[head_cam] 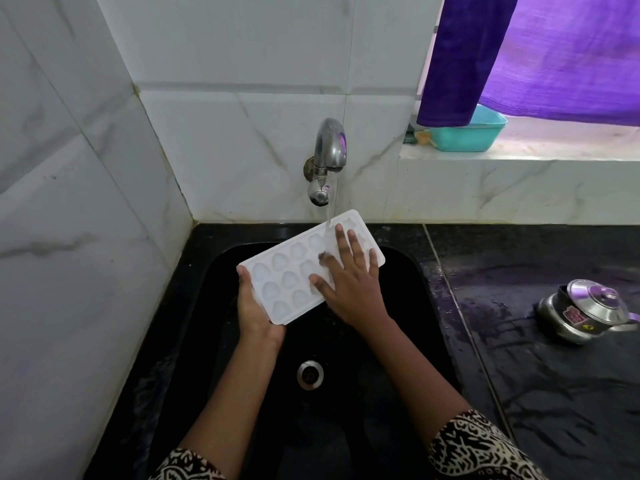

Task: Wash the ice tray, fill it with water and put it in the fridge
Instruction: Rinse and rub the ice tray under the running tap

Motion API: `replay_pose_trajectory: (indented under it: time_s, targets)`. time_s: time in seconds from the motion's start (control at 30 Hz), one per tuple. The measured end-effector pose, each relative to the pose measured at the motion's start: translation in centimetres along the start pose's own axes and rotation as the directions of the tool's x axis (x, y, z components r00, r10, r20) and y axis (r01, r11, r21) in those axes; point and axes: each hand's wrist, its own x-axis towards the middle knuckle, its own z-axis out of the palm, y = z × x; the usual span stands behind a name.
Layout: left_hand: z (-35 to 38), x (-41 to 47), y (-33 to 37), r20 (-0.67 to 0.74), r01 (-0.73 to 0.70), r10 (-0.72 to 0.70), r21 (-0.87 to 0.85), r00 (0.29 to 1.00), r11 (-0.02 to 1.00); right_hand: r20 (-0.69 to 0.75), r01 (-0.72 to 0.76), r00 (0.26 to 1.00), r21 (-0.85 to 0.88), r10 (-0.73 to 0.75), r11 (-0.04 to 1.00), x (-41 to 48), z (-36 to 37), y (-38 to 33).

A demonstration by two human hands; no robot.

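Two hands on the ice tray [291, 277], held tilted over the black sink [408, 268] under the running tap [327, 150]. Left hand [254, 310] clamps the near-left corner from below, thumb on the rim; right hand [349, 282] lies flat, fingers spread, rubbing the cups, gripping nothing. Washing step, likely early. To do it well: sweep the palm across every row, shift the tray so the stream reaches the left cups, keep the tilt so water drains. Far corner sits near the back wall, little slack there; open room toward the drain [310, 374]. Steel pot [585, 311] well apart on the counter.
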Motion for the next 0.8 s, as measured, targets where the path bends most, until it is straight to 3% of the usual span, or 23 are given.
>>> replay_pose_trajectory:
  time_s: [0.1, 0.23, 0.37, 0.53, 0.7, 0.8]
  targets:
    - [-0.2, 0.3, 0.6, -0.004, -0.023, 0.023, 0.013, 1.0, 1.0, 0.076, 0.025, 0.997, 0.053, -0.029, 0.998, 0.0, -0.1, 0.6]
    - [-0.2, -0.1, 0.2, -0.009, -0.005, 0.005, 0.018, 1.0, 1.0, -0.03, 0.03, 0.999, -0.004, -0.03, 1.0, 0.6, -0.8, 0.9]
    - [0.2, -0.1, 0.9, -0.018, -0.042, 0.042, 0.008, 0.999, 0.999, 0.064, 0.078, 0.995, 0.051, -0.082, 0.996, 0.7, -0.4, 0.1]
    - [-0.1, -0.3, 0.2, 0.011, -0.004, 0.004, 0.026, 1.0, 1.0, -0.044, 0.022, 0.999, 0.024, -0.021, 0.999, 1.0, -1.2, 0.8]
    - [-0.3, -0.1, 0.6, 0.003, -0.047, 0.046, 0.021, 0.999, 0.999, 0.052, 0.103, 0.993, 0.016, -0.103, 0.995, 0.5, -0.7, 0.7]
    - [-0.4, -0.4, 0.3, 0.035, -0.037, 0.035, 0.037, 0.999, 0.999, -0.001, 0.06, 0.998, 0.004, -0.06, 0.998, 0.8, -1.2, 1.5]
